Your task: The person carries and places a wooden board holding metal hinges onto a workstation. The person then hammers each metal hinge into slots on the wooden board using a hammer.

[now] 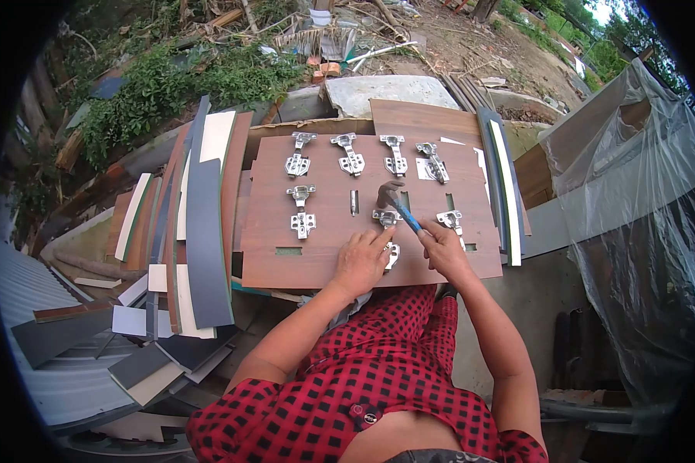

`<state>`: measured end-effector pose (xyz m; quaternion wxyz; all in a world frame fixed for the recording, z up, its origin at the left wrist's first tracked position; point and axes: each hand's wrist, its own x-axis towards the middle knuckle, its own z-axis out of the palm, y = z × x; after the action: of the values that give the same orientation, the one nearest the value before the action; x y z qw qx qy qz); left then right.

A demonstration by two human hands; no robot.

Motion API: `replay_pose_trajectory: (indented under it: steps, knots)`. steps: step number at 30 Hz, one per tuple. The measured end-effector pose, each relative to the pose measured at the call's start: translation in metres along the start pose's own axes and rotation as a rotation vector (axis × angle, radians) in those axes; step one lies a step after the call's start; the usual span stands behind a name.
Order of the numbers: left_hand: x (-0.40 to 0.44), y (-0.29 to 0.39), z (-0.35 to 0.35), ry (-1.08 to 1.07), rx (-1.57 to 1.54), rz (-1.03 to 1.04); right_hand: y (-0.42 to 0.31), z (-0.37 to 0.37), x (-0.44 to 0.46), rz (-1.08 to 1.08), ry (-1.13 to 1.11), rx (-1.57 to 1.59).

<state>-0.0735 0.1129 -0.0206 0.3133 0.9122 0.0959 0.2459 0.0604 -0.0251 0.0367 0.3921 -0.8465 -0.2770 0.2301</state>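
Red-checked shirt cloth (286,417) covers my front; beyond it, outdoors, a brown wood-grain board (286,275) carries rows of cabinet hinges (351,158), with stacked panel strips (212,231) to its left. My right fingers (434,234) are curled round a blue-handled hammer (404,212), its head near one hinge (386,217); my left fingers (381,241) bend over that hinge, grip unclear.

Soft, even outdoor daylight
Wide-lens edges bend and blacken; far-right sky (605,12) glows pale; metal hinges (352,160) glint.

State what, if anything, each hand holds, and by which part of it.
Right hand: a hammer, by its blue handle. Left hand: at a metal hinge; whether it grips cannot be told.
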Motion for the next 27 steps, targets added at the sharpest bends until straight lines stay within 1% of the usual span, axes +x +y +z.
replay_pose_trajectory:
  steps: [1, 3, 4, 6, 7, 9, 11, 13, 14, 16, 17, 19, 20, 21, 23, 24, 25, 27]
  knots:
    - [0.001, -0.001, 0.0, -0.006, -0.001, 0.003, -0.003, -0.001, -0.001, 0.0, 0.0, 0.001]
    - [0.003, -0.004, 0.001, -0.029, 0.007, -0.012, -0.013, -0.004, -0.005, 0.097, 0.013, 0.147]
    - [0.004, -0.005, 0.001, -0.053, 0.013, -0.027, -0.013, -0.003, -0.005, 0.101, 0.014, 0.146]
    - [0.008, -0.006, -0.003, -0.096, 0.004, -0.063, -0.012, -0.005, -0.006, 0.09, 0.047, 0.264]
    - [0.01, -0.006, -0.005, -0.139, -0.001, -0.098, -0.008, -0.004, -0.005, 0.092, 0.05, 0.267]
    - [0.015, -0.011, -0.007, -0.161, -0.014, -0.101, 0.0, -0.002, -0.003, 0.089, 0.034, 0.05]
    - [0.023, -0.015, -0.01, -0.18, -0.028, -0.102, 0.002, -0.005, -0.008, 0.113, 0.04, 0.121]
    - [0.03, -0.022, -0.015, -0.143, 0.014, 0.032, 0.001, -0.009, -0.017, 0.14, 0.032, 0.187]
    - [0.033, -0.028, -0.015, -0.149, 0.016, 0.031, 0.0, -0.012, -0.024, 0.123, 0.067, 0.243]
    - [0.044, -0.045, -0.013, -0.057, -0.015, 0.306, -0.002, -0.02, -0.04, 0.115, 0.115, 0.306]
    - [0.049, -0.052, -0.012, -0.058, -0.015, 0.305, 0.0, -0.023, -0.05, 0.116, 0.114, 0.306]
    - [0.06, -0.057, -0.015, -0.18, -0.147, 0.454, 0.007, -0.027, -0.069, 0.033, 0.106, 0.29]
    - [0.062, -0.059, -0.016, -0.252, -0.24, 0.39, 0.011, -0.026, -0.077, 0.038, 0.111, 0.286]
    - [0.067, -0.059, -0.018, -0.254, -0.246, 0.394, 0.015, -0.024, -0.084, 0.056, 0.104, 0.256]
    - [0.079, -0.061, -0.022, -0.557, -0.464, 0.2, 0.028, -0.018, -0.092, 0.074, 0.095, 0.225]
    - [0.082, -0.061, -0.023, -0.544, -0.418, 0.248, 0.034, -0.012, -0.094, 0.058, 0.093, 0.132]
    - [0.084, -0.062, -0.023, -0.546, -0.417, 0.248, 0.038, -0.01, -0.094, 0.04, 0.092, 0.04]
    - [0.085, -0.065, -0.021, -0.539, -0.409, 0.256, 0.035, -0.012, -0.098, 0.052, 0.089, 0.046]
